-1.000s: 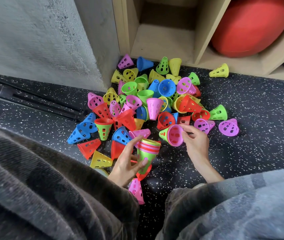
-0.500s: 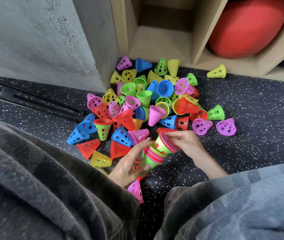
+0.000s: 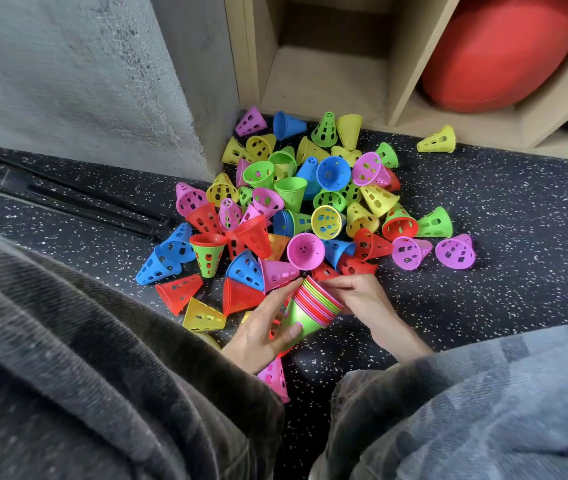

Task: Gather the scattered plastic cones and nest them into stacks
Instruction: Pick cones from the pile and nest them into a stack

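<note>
Early days: left hand [image 3: 258,336] and right hand [image 3: 358,294] both gripping one nested stack [image 3: 310,311]; far heap of loose cones [image 3: 296,202] left.

The left sleeve [image 3: 102,358] is dark charcoal, ribbed like corduroy, thick and loosely folded at the cuff. The right sleeve [image 3: 483,403] is grey-blue with a faint plaid weave. Both hands are bare, unadorned, with short nails.
</note>
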